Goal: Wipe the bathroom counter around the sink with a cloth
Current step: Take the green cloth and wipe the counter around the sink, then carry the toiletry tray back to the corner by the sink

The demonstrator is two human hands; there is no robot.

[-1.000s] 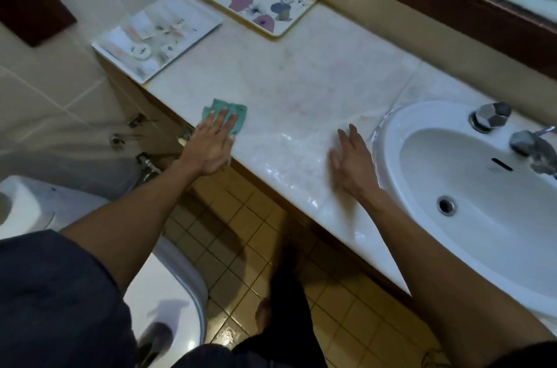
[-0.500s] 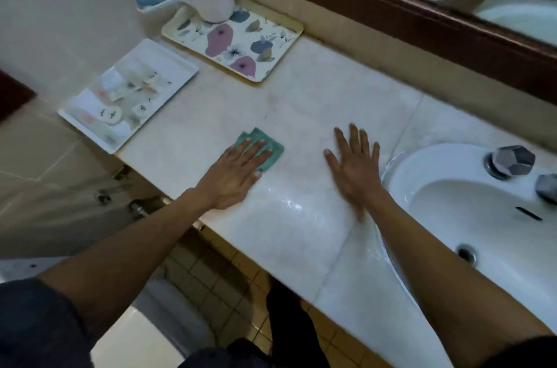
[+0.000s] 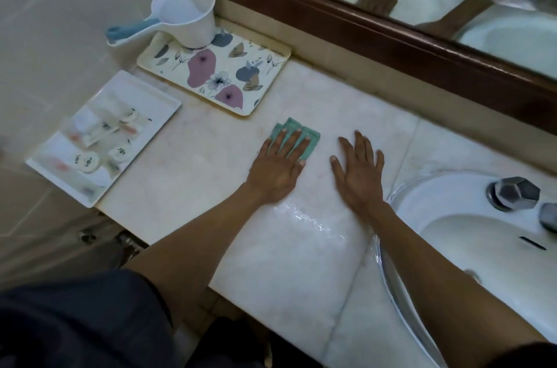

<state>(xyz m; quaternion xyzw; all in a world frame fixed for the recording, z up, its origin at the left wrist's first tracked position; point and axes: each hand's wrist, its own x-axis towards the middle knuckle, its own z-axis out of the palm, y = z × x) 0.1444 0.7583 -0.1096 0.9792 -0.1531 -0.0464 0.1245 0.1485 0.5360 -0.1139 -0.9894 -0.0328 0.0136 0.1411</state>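
A folded green cloth lies flat on the pale marble counter, left of the white sink. My left hand presses down on the cloth with fingers spread, covering most of it. Beside it, my right hand rests palm-down on the bare counter, fingers apart, holding nothing. A wet, shiny streak shows on the counter just behind both wrists.
A floral tray holding a white scoop with a blue handle stands at the back left. A white tray of small toiletries overhangs the counter's left end. Metal tap knobs sit on the sink rim. A wood-framed mirror runs along the back.
My left hand has slid the cloth away from the front edge, toward the middle and back of the counter. My right hand stayed flat beside the sink. The view shifted forward.
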